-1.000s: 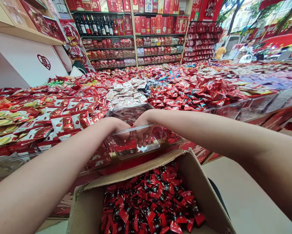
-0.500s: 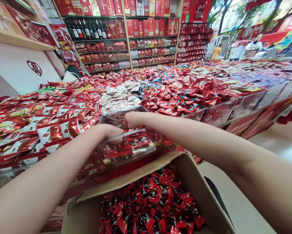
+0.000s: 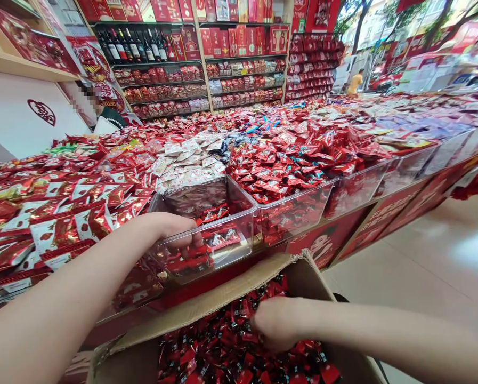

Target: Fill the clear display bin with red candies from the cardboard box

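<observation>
My left hand reaches into a clear plastic bin, its fingers seen through the front wall among small red and black packets. Whether those fingers grip a packet is unclear. My right hand is down in an open cardboard box, on a heap of red and black wrapped candies. Its fingers are turned down and hidden, so what they hold cannot be seen. The box stands against the front of the display, just below the bin.
Red and white packets heap up at the left, white packets behind the bin, red ones to its right. Shelves with bottles stand behind. A person in yellow is far off.
My right hand has left the bin and moved down and right into the cardboard box. My left hand stays in the bin. The view has shifted slightly.
</observation>
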Available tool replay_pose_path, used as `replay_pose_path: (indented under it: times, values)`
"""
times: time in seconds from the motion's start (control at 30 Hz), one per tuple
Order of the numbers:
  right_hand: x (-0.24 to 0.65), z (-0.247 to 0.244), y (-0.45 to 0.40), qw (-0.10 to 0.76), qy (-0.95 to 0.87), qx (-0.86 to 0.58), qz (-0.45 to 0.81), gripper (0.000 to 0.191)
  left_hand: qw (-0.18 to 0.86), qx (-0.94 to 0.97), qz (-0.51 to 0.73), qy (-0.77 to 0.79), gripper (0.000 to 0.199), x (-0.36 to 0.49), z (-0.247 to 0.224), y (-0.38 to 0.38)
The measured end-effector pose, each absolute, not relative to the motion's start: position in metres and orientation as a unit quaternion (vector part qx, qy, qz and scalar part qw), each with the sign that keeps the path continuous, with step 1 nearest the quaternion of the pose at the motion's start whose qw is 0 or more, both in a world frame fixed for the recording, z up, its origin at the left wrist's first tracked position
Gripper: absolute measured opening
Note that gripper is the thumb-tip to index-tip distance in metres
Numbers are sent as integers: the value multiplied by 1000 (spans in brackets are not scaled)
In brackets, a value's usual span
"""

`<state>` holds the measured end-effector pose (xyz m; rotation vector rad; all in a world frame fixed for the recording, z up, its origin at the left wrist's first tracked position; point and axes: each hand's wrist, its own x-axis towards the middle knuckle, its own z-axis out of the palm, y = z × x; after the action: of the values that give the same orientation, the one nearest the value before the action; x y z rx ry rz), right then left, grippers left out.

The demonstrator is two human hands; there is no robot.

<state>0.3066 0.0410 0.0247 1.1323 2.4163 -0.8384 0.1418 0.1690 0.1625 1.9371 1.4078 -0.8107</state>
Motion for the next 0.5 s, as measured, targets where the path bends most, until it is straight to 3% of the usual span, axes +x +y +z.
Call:
replay_pose_path:
  times: [0.1, 0.23, 0.4, 0.5]
  values:
    - [301, -33, 37, 256, 856, 390, -222, 13, 275, 753, -315, 508, 53, 143, 165, 167]
    - [300, -62, 22, 320, 852, 359, -207, 32, 250, 775, -306, 493, 54, 144, 167, 165]
    - [304, -74, 9, 199, 864, 403, -227, 29, 261, 774, -311, 486, 57, 141, 163, 169]
    - [302, -79, 11, 181, 853, 428, -238, 27, 264, 772, -319, 483, 57, 139, 162, 170]
